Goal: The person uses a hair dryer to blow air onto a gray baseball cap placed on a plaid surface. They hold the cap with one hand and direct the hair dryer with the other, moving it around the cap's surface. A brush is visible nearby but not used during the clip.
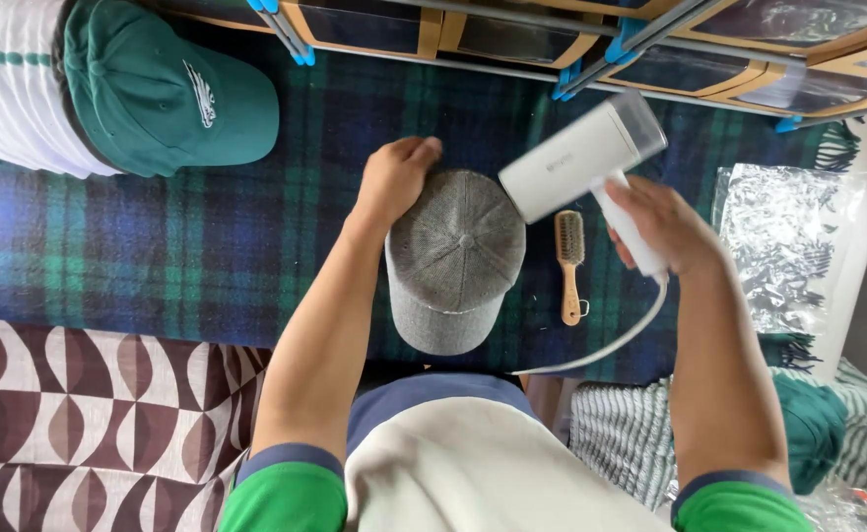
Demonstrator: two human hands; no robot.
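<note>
Fingers of my left hand (394,177) curl over the far edge of the grey cap (456,258), pressing on its crown and holding it down; nothing is gripped inside them. Fingers of my right hand (662,225) are wrapped tight around the handle of the white handheld steamer (583,160), whose head tilts up and away, its near end just above the cap's right side. A white cord (611,343) runs from the bottom of the handle in a curve back toward my body.

I see the grey cap lying flat on the dark blue-and-green plaid blanket (158,236) that covers the tabletop, its brim pointing toward me. Just to its right, between the cap and my right wrist, lies a small wooden brush (570,264) with its handle toward me. A green cap (163,94) sits well apart at the far left, resting against white striped fabric (5,84). A crinkled clear plastic bag (783,232) lies at the right edge. A brown-and-white patterned cloth (89,414) lies at the near left, and a striped green cloth (631,433) at the near right.
</note>
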